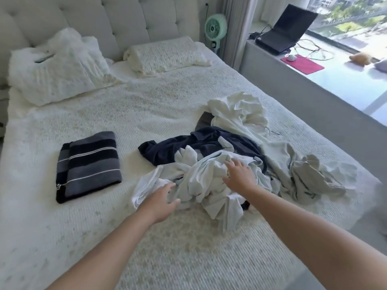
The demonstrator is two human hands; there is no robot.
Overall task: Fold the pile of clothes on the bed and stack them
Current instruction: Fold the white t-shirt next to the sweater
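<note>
A loose pile of clothes [236, 147] lies right of the bed's middle: white and pale pieces, with a navy garment [167, 149] spread under them. A folded dark-and-grey striped garment [89, 166] lies flat to the left of the pile. My left hand [160, 200] hovers with spread fingers at the near left edge of a white garment [201, 178]. My right hand [239, 174] reaches over the top of that same white garment, fingers straight, touching or just above the cloth. Neither hand holds anything.
The bed [125, 114] has a white textured cover, with two pillows [56, 65] at the tufted headboard. To the right runs a window ledge carrying a laptop [287, 30], a mouse on a pink pad [302, 64] and cables. A green fan [215, 25] stands by the curtain.
</note>
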